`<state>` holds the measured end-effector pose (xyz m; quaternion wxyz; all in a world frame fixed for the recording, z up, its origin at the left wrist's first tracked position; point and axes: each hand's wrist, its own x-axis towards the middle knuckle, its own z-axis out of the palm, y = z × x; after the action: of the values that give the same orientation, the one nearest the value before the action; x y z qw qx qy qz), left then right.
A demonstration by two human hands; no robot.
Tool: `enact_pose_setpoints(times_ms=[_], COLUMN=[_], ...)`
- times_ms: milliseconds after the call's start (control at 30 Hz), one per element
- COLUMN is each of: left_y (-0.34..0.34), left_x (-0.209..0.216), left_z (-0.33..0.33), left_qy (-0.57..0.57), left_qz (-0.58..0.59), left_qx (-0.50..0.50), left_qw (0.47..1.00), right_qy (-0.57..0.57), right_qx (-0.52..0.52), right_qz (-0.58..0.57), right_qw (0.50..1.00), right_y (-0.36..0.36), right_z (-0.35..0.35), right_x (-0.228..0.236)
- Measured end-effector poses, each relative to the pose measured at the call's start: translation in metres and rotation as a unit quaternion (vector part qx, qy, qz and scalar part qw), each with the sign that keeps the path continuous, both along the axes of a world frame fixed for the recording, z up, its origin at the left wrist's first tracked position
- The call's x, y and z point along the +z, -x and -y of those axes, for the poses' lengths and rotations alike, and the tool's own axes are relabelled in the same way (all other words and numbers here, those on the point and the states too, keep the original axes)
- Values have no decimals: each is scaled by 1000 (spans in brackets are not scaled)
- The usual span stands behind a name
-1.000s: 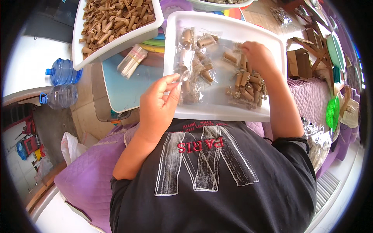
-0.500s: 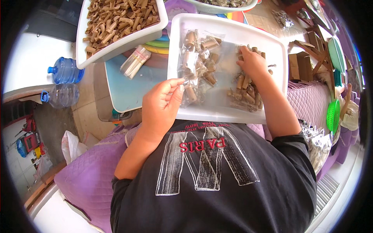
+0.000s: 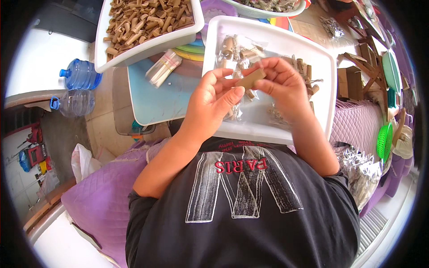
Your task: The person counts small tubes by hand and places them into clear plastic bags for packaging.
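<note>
Brown piece (image 3: 251, 80) above the white tray (image 3: 254, 119); handling step, I judge. Right hand (image 3: 286, 85) pinching it, left hand (image 3: 212, 100) alongside, grip unclear; next move wants steadiness.

Home-like workroom: quilted purple upholstery (image 3: 105, 192) lies at eight o'clock, water jugs (image 3: 80, 77) at ten, a tub (image 3: 101, 62) of brown pieces (image 3: 147, 20) at eleven.

Tan tube (image 3: 251, 79), white tray (image 3: 281, 40), light-blue tabletop (image 3: 156, 105), purple quilted cover (image 3: 107, 194), green basket (image 3: 384, 137)
</note>
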<state>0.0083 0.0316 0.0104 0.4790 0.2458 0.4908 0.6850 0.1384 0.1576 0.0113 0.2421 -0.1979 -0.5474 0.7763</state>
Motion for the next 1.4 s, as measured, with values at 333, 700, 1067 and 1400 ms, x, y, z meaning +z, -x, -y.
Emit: enact_pose_setpoints(times_ms=[333,700,1067,1400], left_y=[12,8,13,156], left_x=[-11,-9,-5,-109], left_z=[12,16,18,35], left_qy=[48,19,65,256], left_qz=[51,-46,-68,-572], left_qx=[-28,7,56,386], left_qw=[997,999,994,677], right_qy=[-25,-327,-398,-164], right_qx=[-103,-6,23,-9], right_qz=[34,139,156,178], right_qw=[994,935,904,970], right_y=[7,3,5,-2], right_z=[10,6,27,26], right_x=[9,8,10,-6])
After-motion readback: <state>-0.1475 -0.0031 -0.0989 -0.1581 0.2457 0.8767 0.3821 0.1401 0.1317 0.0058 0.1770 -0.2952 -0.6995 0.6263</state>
